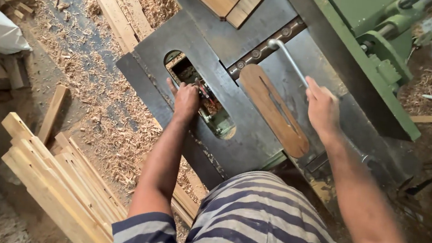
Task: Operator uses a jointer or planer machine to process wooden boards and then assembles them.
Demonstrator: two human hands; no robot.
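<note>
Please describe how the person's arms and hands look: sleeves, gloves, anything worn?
Both arms are bare from the short sleeves down. The shirt has dark blue and grey stripes. The left hand and right hand wear no gloves; no watch or ring is visible.

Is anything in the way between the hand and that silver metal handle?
Nothing visible: the right hand already grips the bent silver metal handle. The left hand reaches into the oval opening in the dark steel table.
</note>
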